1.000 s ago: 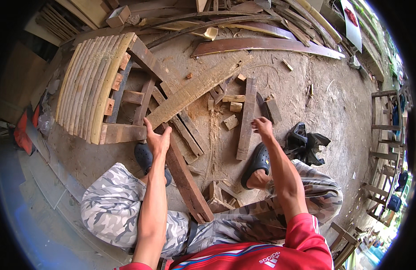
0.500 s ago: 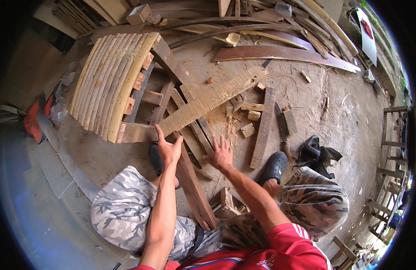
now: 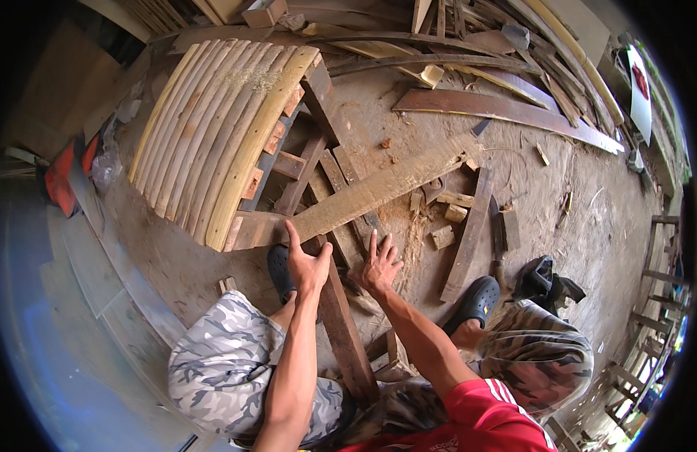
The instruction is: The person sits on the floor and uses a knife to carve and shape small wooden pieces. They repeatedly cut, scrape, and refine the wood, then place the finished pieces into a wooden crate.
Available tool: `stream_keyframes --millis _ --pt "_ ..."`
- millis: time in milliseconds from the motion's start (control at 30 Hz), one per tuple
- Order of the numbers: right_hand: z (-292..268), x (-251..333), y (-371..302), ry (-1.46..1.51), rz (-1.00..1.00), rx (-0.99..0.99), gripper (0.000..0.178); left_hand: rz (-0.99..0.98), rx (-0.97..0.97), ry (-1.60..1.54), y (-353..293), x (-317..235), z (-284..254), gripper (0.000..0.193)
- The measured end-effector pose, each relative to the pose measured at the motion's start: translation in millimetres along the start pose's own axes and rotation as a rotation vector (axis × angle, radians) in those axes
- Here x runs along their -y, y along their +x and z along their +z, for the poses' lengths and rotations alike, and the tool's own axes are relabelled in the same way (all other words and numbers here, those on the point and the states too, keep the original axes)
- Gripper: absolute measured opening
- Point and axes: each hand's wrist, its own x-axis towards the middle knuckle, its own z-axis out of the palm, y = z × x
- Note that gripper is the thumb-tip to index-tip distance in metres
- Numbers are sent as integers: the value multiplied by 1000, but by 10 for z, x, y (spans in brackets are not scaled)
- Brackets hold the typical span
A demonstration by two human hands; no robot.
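In the head view, the left hand (image 3: 307,265) rests with fingers spread on the near end of a long pale plank (image 3: 379,192), which lies slantwise across a dark wooden frame (image 3: 318,173) on the dirt floor (image 3: 590,203). The right hand (image 3: 379,265) lies flat just beside it, fingers apart, on a dark board (image 3: 345,331). That board's lower end is hidden behind the person's knees, and the fisheye rim cuts off the frame's curved slat panel (image 3: 213,128).

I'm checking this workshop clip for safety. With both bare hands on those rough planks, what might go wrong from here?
1. Splinters: the left hand and right hand press bare on rough-sawn planks, the long plank among them.
2. Pinching: planks cross and overlap beside the fingers; one shifting may trap them.
3. Tripping: offcut blocks and shavings lie near the black clog, so footing looks poor.
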Motion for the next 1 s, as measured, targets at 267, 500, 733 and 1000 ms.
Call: stream_keyframes --millis 267,500,733,1000 --pt "-124 -258 108 44 -136 -5 134 27 14 -31 41 118 24 104" --pt "-122 -375 245 139 -167 18 112 35 -8 -18 43 120 12 105" --pt "-639 -630 357 231 -183 36 128 71 -35 -44 46 16 -21 108" --pt "-1877 -1825 76 442 -226 -158 105 142 -62 33 223 -241 168 107"
